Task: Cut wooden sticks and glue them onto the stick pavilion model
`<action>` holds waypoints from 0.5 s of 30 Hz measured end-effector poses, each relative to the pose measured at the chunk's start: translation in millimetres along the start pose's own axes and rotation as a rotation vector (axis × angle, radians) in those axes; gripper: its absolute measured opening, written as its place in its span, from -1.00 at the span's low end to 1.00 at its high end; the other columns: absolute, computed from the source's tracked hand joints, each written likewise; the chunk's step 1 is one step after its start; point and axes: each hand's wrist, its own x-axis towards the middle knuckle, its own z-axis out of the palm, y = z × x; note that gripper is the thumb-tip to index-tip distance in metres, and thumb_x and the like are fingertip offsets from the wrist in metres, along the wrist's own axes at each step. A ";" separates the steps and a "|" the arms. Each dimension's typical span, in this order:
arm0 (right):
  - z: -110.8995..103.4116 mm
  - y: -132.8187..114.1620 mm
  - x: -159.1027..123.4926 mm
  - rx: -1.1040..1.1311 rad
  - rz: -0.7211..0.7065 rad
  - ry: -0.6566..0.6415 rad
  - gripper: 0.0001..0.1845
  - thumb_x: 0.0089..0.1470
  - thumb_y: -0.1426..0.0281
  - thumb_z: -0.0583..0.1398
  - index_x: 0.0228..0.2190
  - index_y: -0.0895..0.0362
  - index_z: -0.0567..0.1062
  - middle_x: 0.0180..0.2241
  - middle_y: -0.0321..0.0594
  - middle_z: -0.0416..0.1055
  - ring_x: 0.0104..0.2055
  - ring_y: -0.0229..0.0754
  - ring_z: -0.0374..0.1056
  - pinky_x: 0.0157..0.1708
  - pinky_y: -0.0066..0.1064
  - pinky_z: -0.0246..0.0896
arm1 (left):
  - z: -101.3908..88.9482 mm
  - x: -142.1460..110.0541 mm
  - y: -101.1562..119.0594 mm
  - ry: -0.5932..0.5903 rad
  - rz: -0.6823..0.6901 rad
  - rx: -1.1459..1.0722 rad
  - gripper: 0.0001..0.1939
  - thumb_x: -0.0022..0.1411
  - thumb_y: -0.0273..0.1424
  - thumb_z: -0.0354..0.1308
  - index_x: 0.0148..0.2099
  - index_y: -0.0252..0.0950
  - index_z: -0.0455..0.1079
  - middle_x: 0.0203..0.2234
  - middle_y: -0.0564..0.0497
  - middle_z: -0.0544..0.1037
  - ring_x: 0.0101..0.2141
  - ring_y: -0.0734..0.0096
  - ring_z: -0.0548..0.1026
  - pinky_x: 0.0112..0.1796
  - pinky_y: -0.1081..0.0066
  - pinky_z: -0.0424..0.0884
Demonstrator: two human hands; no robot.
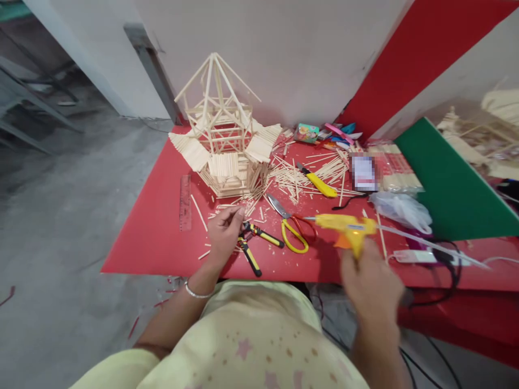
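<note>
My right hand (pixel 371 275) grips a yellow hot glue gun (pixel 344 222) by its handle, above the table's right part. Its nozzle points left, and a long clear glue stick (pixel 430 241) trails out of the back. My left hand (pixel 225 229) is closed in a pinch just in front of the stick model; anything between the fingertips is too small to make out. Black-and-yellow pliers (pixel 259 237) lie right beside that hand, handles spread. Next to them rest scissors (pixel 290 221) with red and yellow handles. The model (pixel 221 129) is a wooden stick tower with a pointed frame roof.
Loose sticks (pixel 300 175) and a yellow utility knife (pixel 320 183) lie on the red table (pixel 146 237). A pink ruler (pixel 185 202) is at left. Packs of sticks (pixel 399 165), a plastic bag (pixel 401 210), a green board (pixel 454 189) and a power strip (pixel 417 256) are at right.
</note>
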 end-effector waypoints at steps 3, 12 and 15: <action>25.5 -32.7 6.6 -0.004 0.021 -0.166 -0.58 0.24 0.28 0.07 0.07 0.18 0.42 -0.38 -0.09 0.47 -0.42 -0.12 0.33 -0.47 -0.38 -0.03 | 1.5 -11.2 0.4 -0.002 -0.009 -0.015 -0.76 0.20 -0.21 0.29 -0.22 -0.29 0.57 -0.54 0.06 0.53 -0.60 0.55 0.41 -0.54 0.51 0.39; 69.7 -16.6 -2.5 0.008 -0.123 -0.132 -0.56 0.24 0.25 0.11 0.05 0.24 0.44 -0.15 0.04 0.44 -0.10 0.00 0.35 -0.23 -0.30 0.18 | 3.5 -20.5 5.8 0.015 -0.004 0.004 -0.75 0.17 -0.20 0.31 -0.27 -0.30 0.58 -0.58 0.07 0.52 -0.61 0.55 0.41 -0.55 0.52 0.38; 63.8 -11.2 -1.5 0.071 -0.155 -0.081 -0.52 0.22 0.23 0.14 0.09 0.22 0.44 -0.10 0.04 0.46 -0.07 0.03 0.35 -0.13 -0.24 0.22 | -2.8 -12.9 9.3 0.066 0.027 0.008 -0.75 0.14 -0.20 0.33 -0.26 -0.30 0.59 -0.57 0.08 0.53 -0.62 0.56 0.41 -0.56 0.53 0.38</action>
